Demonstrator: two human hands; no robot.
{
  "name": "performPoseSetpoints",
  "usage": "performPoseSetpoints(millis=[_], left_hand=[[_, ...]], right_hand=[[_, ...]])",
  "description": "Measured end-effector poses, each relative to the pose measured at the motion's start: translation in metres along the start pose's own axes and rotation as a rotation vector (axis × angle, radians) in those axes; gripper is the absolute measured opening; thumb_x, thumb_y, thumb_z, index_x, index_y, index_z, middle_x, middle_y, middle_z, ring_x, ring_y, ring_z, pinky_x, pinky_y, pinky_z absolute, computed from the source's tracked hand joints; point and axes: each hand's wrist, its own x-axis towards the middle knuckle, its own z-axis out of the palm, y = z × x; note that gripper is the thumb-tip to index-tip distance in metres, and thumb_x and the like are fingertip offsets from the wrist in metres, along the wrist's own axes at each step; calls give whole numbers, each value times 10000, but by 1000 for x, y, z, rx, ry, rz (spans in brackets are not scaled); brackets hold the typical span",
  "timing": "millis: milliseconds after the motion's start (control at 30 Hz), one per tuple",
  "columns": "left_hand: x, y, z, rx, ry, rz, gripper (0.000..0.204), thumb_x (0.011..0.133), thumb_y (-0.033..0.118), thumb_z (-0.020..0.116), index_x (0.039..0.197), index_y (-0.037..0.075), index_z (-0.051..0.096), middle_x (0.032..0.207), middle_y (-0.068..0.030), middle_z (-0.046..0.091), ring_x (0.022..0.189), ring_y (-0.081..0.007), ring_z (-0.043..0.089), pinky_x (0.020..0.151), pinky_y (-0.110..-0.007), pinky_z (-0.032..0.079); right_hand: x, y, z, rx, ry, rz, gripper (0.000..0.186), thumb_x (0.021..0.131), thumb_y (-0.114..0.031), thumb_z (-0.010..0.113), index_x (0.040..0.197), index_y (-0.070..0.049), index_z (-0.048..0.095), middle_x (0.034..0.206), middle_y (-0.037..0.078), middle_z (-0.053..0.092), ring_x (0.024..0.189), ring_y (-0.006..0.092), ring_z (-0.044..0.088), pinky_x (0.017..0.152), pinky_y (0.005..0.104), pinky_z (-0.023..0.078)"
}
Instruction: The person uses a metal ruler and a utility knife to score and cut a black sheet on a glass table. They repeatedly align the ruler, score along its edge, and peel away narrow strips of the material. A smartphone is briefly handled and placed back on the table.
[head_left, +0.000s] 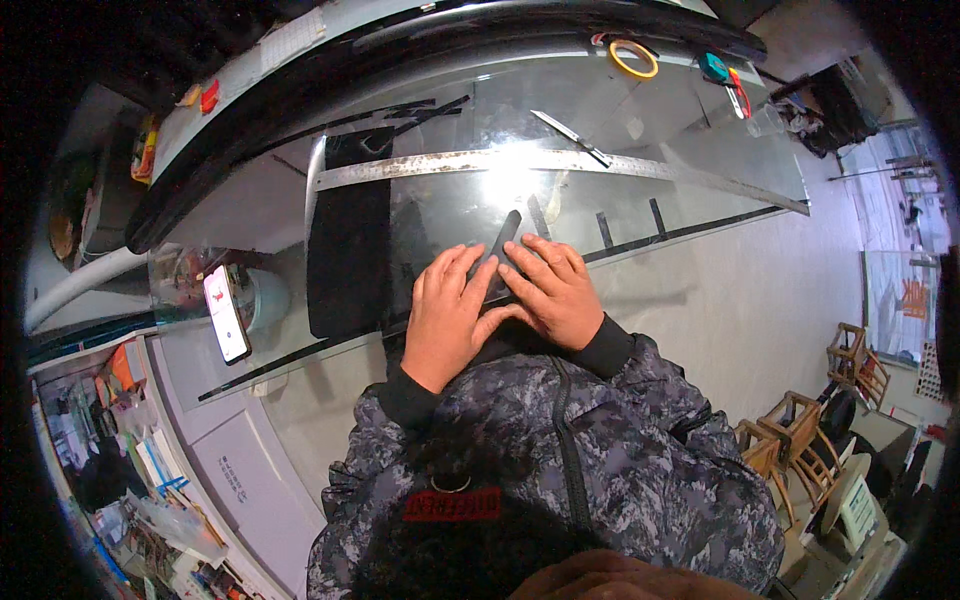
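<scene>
**Dark strip at the fingertips, long axis one to seven o'clock**

Clock laid over the head view, twelve at top. Narrow dark strip with a rounded far end (509,226) lies on a clear glass sheet (700,140); rounded end points to one o'clock, near end runs toward seven and is lost among the fingers.

Strip sits between the hands' fingertips: at one o'clock from the bare left hand (445,310), eleven o'clock from the bare right hand (557,292).

Both hands part-open, fingers extended and slightly spread, thumbs standing off the forefingers and converging, tip to tip or nearly so. Forefingers flank the strip; cannot tell whether they press it.

Long worn steel ruler (440,163) crosses beyond, at twelve; slim utility knife (570,137) at one.
</scene>
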Motion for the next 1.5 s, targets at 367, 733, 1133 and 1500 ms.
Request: performPoseSetpoints(millis=[367, 733, 1133, 1500], left_hand=[[40, 10, 23, 70, -20, 108, 836, 967, 486, 867, 1632, 51, 609, 1729, -131, 542, 1594, -406, 456, 1304, -589, 372], [37, 5, 20, 45, 7, 137, 635, 933, 353, 894, 1460, 51, 709, 1553, -82, 656, 1524, -353, 536, 1275, -545, 432], [39, 12, 20, 70, 33, 118, 666, 907, 363, 919, 1482, 102, 706, 1442, -93, 642, 1472, -344, 558, 1239, -550, 440], [39, 14, 22, 155, 2, 134, 720, 936, 437, 891, 1530, 91, 676, 1597, -50, 601, 1529, -313, 503, 1286, -541, 391]], right_hand=[[72, 118, -33, -284, 295, 175, 520, 954, -127, 795, 1465, -74, 713, 1494, 168, 691, 1413, 421, 648, 1119, 551, 526], [97, 158, -1, -337, 118, 239, 233, 954, -110, 709, 1180, -122, 765, 1164, 106, 701, 1125, 359, 674, 922, 505, 542], [102, 139, -17, -90, 202, 157, 327, 890, 29, 763, 1212, -22, 734, 1090, 177, 632, 1073, 424, 643, 908, 508, 544], [22, 47, -48, 106, 44, 264, 457, 910, 58, 681, 1359, -12, 728, 1177, 169, 687, 1092, 409, 716, 904, 499, 607]])
